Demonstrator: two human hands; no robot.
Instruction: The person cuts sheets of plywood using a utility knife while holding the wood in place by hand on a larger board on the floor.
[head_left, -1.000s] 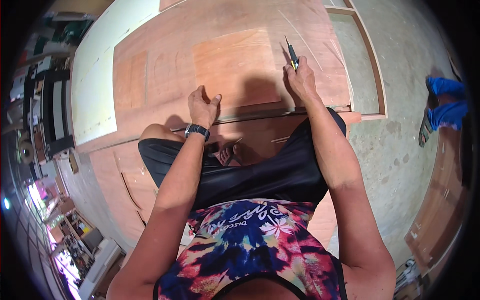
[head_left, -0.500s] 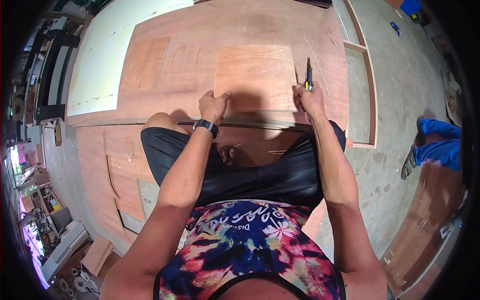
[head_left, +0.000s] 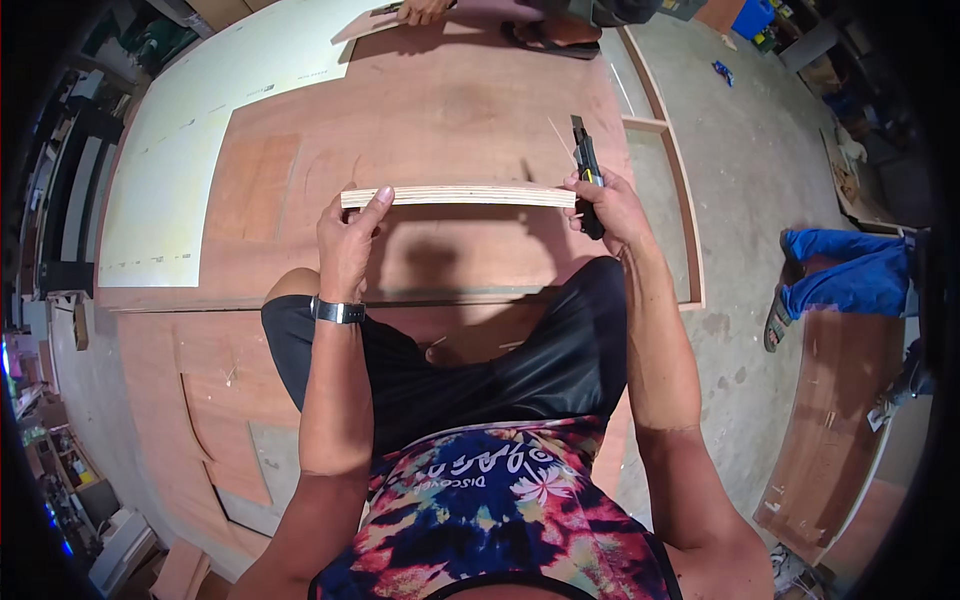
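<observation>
the left hand (head_left: 348,240) is closed on the left end of a plywood piece (head_left: 458,196), with the thumb up along the end of the edge and the other fingers behind it; the right hand (head_left: 608,208) is closed on the right end of the same piece, and in the same grip it keeps a utility knife (head_left: 586,165), dark with a little yellow, which points up and away from the body; the plywood piece is lifted on its side, so only the thin pale layered edge is seen, almost level, between the two hands and above the lap; under it lies a large reddish plywood sheet (head_left: 440,100), and the shadow of the piece and the hands falls on this sheet; a dark watch (head_left: 338,311) is on the left wrist; the person wears black shorts (head_left: 480,360) and a colourful tie-dye shirt (head_left: 500,520); to the far left on the sheet lies a pale board (head_left: 180,180); at the top edge another person's hand (head_left: 425,10) touches a sheet; at the right, on the concrete floor (head_left: 760,200), a leg in blue trousers (head_left: 850,275) is seen, well apart from the hands
</observation>
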